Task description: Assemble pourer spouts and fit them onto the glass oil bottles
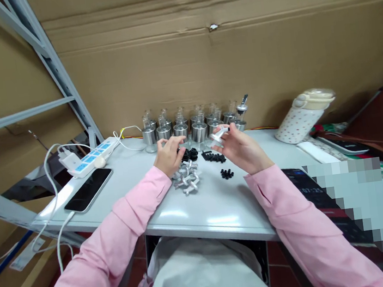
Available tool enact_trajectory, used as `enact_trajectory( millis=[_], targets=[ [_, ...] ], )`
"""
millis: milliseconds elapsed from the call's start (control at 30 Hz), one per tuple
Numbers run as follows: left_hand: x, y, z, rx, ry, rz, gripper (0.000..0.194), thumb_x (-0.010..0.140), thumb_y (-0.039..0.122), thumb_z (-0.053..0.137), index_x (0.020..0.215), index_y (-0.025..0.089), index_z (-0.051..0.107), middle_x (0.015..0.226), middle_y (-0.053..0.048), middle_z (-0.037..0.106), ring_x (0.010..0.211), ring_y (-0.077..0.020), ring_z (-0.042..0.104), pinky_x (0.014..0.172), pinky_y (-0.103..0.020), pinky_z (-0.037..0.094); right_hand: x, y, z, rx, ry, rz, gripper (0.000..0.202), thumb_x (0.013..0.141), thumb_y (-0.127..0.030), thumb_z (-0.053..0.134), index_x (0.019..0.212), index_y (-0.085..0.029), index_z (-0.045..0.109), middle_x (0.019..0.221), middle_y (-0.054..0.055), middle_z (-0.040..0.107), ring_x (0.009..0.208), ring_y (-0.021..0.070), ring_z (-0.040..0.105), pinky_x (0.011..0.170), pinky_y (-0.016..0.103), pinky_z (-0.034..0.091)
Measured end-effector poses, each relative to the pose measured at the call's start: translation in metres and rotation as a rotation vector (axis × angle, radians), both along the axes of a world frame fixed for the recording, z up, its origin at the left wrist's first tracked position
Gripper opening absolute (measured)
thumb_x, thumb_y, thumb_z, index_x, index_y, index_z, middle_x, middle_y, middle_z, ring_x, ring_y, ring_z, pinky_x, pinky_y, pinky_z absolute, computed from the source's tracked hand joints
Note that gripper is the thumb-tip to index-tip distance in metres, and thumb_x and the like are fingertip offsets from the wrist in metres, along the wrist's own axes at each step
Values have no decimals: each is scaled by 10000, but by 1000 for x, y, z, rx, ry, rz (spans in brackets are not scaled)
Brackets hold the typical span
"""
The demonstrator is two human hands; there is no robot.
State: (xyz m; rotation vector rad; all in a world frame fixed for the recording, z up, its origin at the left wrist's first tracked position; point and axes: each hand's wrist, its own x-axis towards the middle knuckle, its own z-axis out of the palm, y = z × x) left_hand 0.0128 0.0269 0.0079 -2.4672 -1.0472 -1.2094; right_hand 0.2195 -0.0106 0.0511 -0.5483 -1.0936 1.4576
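Note:
My right hand [243, 149] grips a silver pourer spout [219, 135] with a black tip, held above the table. With its fingers apart, my left hand [171, 155] hovers over the black round stoppers [191, 154], partly hiding them. Just below it lies a pile of silver pourer spouts [188, 177]. Small black tube-like pieces [214, 157] and a cluster of little black caps [227, 173] rest between my hands. Behind stand several glass bottles [199, 130] with steel sleeves, in two rows. The right front bottle carries a pourer [242, 105] with a dark tip.
A white power strip [95, 156] with cables and a phone [88, 189] lie on the left. At the right are a dotted white flask [302, 118], another dark-screened device [324, 201] and a brown bag [378, 125]. Cardboard [202, 58] walls the back; a metal frame [61, 75] rises left.

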Motion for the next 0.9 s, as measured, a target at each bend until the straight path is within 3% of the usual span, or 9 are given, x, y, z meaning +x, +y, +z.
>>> enact_trajectory(
  millis=[133,333,667,900],
  targets=[
    [-2,5,-2,-170,138,133,187,894,209,357,1011,190,503,1050,-49,603,995,-183,522,897,-383,257,0,5,-3,-160,24,-8,249,852,-418,494,756,-205,582,910,16,642,855,142,619,723,279,521],
    [2,7,-8,-299,247,120,236,879,189,430,1098,219,512,1145,-60,591,1103,-201,462,922,-428,243,-1,11,-9,-258,-4,-62,271,879,-393,455,749,-186,570,847,28,663,733,121,638,657,249,530],
    [3,8,-8,-304,245,181,145,819,230,579,961,204,567,1003,-47,641,1010,-231,506,863,-452,266,4,13,-13,-199,-42,-24,233,837,-423,525,776,-204,578,891,31,670,778,136,639,695,273,536],
    [3,5,-4,-257,254,157,114,805,225,585,900,182,539,942,-26,650,924,-202,536,880,-436,238,1,10,-9,-247,-21,-83,253,913,-322,401,797,-192,586,930,40,686,828,138,645,686,268,550]
  ],
)
